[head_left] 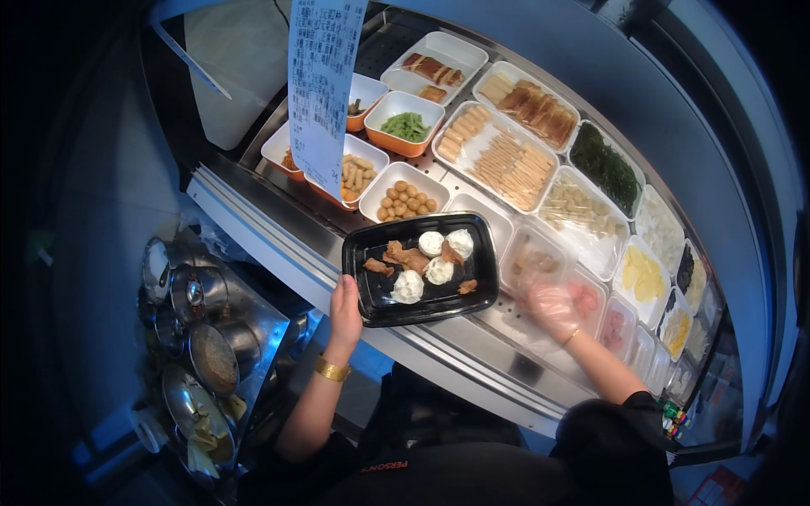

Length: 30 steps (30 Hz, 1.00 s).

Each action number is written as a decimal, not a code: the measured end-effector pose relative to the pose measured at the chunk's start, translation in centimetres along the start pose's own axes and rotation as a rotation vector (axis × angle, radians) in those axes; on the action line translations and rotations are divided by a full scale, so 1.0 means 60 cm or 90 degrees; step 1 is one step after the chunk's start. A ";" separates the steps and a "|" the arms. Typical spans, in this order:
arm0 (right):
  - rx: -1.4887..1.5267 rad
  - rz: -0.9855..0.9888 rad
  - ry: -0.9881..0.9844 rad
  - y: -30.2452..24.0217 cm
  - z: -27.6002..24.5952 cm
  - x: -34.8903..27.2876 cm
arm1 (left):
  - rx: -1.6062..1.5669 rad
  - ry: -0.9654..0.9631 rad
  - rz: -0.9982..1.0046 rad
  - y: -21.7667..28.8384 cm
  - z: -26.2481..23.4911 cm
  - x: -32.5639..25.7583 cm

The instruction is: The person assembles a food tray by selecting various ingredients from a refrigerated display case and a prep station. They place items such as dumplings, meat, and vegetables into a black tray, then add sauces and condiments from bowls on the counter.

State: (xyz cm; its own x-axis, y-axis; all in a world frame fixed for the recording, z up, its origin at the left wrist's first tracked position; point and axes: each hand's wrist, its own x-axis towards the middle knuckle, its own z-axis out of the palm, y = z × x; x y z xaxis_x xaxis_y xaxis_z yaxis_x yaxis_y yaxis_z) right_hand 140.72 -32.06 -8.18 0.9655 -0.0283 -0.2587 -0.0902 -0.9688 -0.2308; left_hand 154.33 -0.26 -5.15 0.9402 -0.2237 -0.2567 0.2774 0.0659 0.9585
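Note:
My left hand [343, 316] grips the left edge of a black rectangular plastic tray [371, 308], thumb over the rim. Inside it lie several white, crumpled-looking balls [408, 287] and a few brown pieces of what looks like meat [407, 255]. To the right, my right hand [553, 305], in a thin clear plastic glove, reaches to the near edge of a clear container [506, 268] with brownish pieces. Its fingers are blurred, so whether they hold anything cannot be made out. Pink food [582, 297] in a neighbouring container sits close beside this hand.
White trays hold skewered sticks [510, 167], small brown balls [407, 202], green vegetables [407, 126], dark seaweed-like strips [603, 164] and yellow slices [643, 274]. A long printed slip [322, 93] hangs over the left trays. Metal pots [224, 354] stand lower left, beyond the counter edge [278, 244].

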 end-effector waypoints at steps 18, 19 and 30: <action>0.148 0.071 0.089 -0.009 -0.040 0.008 | 0.038 0.004 0.011 -0.010 -0.005 0.000; 0.151 0.070 0.092 -0.015 -0.045 0.019 | 0.041 0.001 0.012 -0.010 -0.006 0.000; -0.002 -0.055 0.161 -0.106 -0.023 0.127 | 0.152 0.047 -0.006 -0.009 -0.123 -0.014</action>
State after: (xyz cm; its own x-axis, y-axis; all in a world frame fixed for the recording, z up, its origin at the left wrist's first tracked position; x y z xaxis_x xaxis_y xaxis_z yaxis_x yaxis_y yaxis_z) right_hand 149.02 -26.44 -7.40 1.0000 -0.0062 0.0040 -0.0051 -0.9709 -0.2392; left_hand 154.86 7.06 -6.39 0.9521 -0.1511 -0.2657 0.2399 -0.1696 0.9559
